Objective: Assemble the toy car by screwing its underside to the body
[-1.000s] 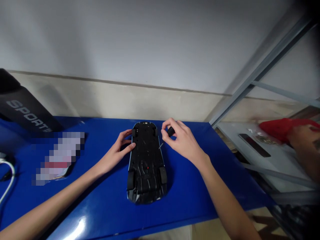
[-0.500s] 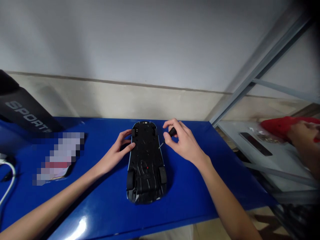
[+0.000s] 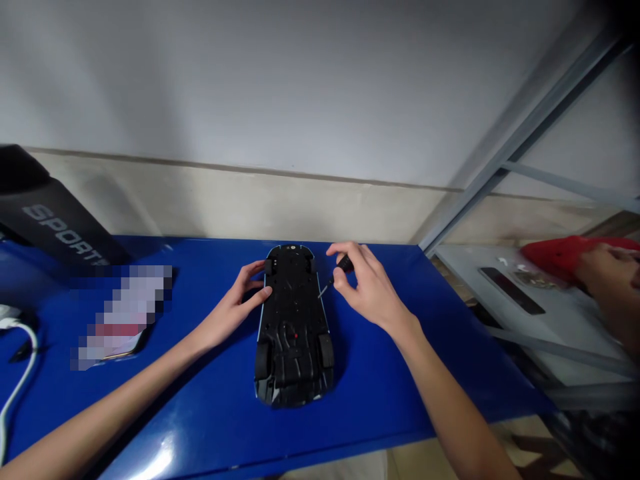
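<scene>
A toy car [image 3: 293, 310] lies upside down on the blue table, its black underside and wheels facing up. My left hand [image 3: 240, 297] grips the car's left side, thumb on the underside and fingers along the edge. In my right hand [image 3: 367, 287] is a screwdriver [image 3: 344, 263] with a black handle, held between thumb and fingers. Its thin shaft slants down to the left, and the tip is at the car's right edge. Whether the tip touches the car I cannot tell.
On the blue table [image 3: 210, 413] a phone [image 3: 125, 320], partly pixelated, lies at left. Behind it leans a dark bottle [image 3: 65, 223] marked SPORT; a white cable [image 3: 25, 380] is at far left. Beyond a metal frame [image 3: 470, 193], another person's hand [image 3: 607, 267] holds a red object [image 3: 555, 257].
My right hand and the screwdriver have shifted very slightly. The view has moved a little; the car and my left hand stay as they were.
</scene>
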Demonstrator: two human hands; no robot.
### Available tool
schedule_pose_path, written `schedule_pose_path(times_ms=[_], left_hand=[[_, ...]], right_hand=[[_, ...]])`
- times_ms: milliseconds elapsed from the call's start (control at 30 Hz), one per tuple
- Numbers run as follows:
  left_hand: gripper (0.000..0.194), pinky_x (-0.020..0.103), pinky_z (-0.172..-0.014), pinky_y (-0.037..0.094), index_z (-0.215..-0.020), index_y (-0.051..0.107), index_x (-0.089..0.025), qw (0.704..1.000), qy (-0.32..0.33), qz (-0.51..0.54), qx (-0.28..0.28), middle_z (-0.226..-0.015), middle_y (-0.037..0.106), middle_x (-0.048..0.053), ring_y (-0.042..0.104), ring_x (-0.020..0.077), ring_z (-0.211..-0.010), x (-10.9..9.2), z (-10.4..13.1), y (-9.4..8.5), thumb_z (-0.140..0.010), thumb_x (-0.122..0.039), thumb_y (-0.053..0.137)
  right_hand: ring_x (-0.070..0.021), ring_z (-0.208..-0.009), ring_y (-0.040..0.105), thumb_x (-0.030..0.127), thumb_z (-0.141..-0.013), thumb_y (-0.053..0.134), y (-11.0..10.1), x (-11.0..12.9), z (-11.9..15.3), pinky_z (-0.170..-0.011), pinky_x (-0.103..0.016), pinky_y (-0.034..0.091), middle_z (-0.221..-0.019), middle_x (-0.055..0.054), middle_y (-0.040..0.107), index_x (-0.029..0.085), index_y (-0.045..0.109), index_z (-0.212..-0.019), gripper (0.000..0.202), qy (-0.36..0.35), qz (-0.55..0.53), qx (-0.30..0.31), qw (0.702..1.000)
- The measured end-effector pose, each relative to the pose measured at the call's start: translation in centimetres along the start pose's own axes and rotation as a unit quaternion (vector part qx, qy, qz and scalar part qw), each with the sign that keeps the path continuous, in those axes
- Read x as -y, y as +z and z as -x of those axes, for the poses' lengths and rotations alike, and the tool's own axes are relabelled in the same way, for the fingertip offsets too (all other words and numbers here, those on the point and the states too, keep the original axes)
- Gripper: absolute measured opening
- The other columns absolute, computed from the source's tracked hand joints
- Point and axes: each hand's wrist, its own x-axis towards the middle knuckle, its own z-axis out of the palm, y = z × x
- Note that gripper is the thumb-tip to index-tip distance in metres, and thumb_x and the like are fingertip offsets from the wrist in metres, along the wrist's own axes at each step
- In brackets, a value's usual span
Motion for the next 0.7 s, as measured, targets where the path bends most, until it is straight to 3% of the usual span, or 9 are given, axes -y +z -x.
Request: schedule_pose_path(times_ms=[133,200,333,467,567,633,700], left_hand=[[0.052,0.055,-0.114,0.035,-0.143,0.035,-0.033,1.000,-0.001,-0.008,-0.001,-0.158,0.035,0.008,0.051,0.0274,-0.131,-0.1,0.0,0.0,-0.096,-0.047,0.052],[0.052,0.054,-0.115,0.035,-0.143,0.035,-0.033,1.000,-0.002,-0.007,-0.001,-0.158,0.035,0.007,0.051,0.0270,-0.131,-0.2,0.1,0.0,-0.096,-0.047,0.052],[0.051,0.051,-0.116,0.035,-0.143,0.034,-0.034,1.000,0.001,-0.009,0.001,-0.157,0.035,0.006,0.049,0.0260,-0.132,-0.4,0.2,0.0,-0.097,-0.048,0.052],[0.051,0.049,-0.114,0.037,-0.143,0.034,-0.034,1.000,0.003,-0.014,-0.005,-0.157,0.036,0.006,0.053,0.0245,-0.129,-0.2,0.2,0.1,-0.097,-0.049,0.051],[0.052,0.048,-0.113,0.039,-0.144,0.032,-0.034,1.000,0.006,-0.017,-0.004,-0.157,0.034,0.007,0.054,0.0238,-0.128,0.1,0.2,0.0,-0.097,-0.049,0.050],[0.053,0.047,-0.112,0.040,-0.145,0.031,-0.034,0.999,0.005,-0.033,0.000,-0.156,0.037,0.008,0.051,0.0246,-0.130,-0.2,0.3,-0.2,-0.098,-0.049,0.049],[0.053,0.049,-0.112,0.039,-0.146,0.030,-0.033,0.995,0.027,-0.089,-0.030,-0.151,0.041,0.009,0.047,0.0263,-0.134,-1.3,0.6,-0.3,-0.098,-0.048,0.049]], right_hand=[[-0.0171,-0.082,0.058,0.030,-0.095,0.050,0.0,-0.4,0.0,-0.072,-0.032,0.050,-0.093,-0.002,0.063,0.026,0.055,-0.105,0.012,0.034,-0.031,-0.011,0.999],[-0.0177,-0.086,0.058,0.028,-0.094,0.050,0.1,-0.5,0.1,-0.074,-0.032,0.050,-0.094,-0.003,0.063,0.026,0.054,-0.110,0.017,0.028,-0.038,-0.016,0.999],[-0.0146,-0.073,0.057,0.034,-0.097,0.048,0.3,-0.6,0.2,-0.070,-0.030,0.048,-0.087,-0.001,0.062,0.025,0.054,-0.097,0.011,0.059,-0.049,-0.028,0.997],[-0.0161,-0.080,0.058,0.031,-0.096,0.047,0.3,-0.8,0.2,-0.074,-0.031,0.047,-0.090,-0.002,0.061,0.024,0.051,-0.109,0.016,0.033,-0.062,-0.028,0.997],[-0.0151,-0.076,0.057,0.035,-0.097,0.046,0.1,-1.0,0.2,-0.070,-0.029,0.044,-0.087,0.000,0.062,0.024,0.055,-0.101,0.014,0.054,-0.073,-0.023,0.996],[-0.0136,-0.067,0.053,0.040,-0.097,0.047,0.1,-1.3,0.1,-0.065,-0.028,0.042,-0.080,0.001,0.061,0.024,0.056,-0.095,0.018,0.077,-0.100,-0.043,0.991],[-0.0131,-0.065,0.050,0.042,-0.094,0.053,0.2,-1.9,0.0,-0.065,-0.028,0.041,-0.078,0.002,0.059,0.024,0.059,-0.093,0.020,0.106,-0.157,-0.090,0.978]])
